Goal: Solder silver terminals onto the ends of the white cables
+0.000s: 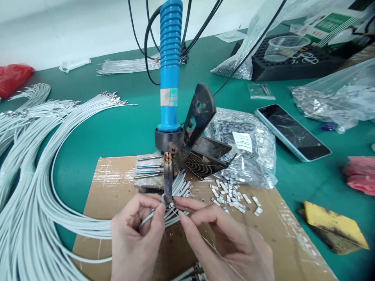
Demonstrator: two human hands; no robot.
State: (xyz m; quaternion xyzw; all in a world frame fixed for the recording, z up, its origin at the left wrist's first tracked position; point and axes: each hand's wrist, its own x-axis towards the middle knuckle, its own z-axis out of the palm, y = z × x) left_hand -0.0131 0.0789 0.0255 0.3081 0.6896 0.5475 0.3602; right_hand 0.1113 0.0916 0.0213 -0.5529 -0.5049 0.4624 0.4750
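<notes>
Our right hand (pixel 225 234) pinches a thin wire (pixel 208 242); our left hand (pixel 136 230) grips a white cable (pixel 145 219) beneath the soldering iron (pixel 170 86).

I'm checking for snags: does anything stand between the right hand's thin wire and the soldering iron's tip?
Nothing visible does. The thin wire runs from the right hand to beside the iron's tip; contact is too small to tell. The left hand is on the tip's other side.
</notes>
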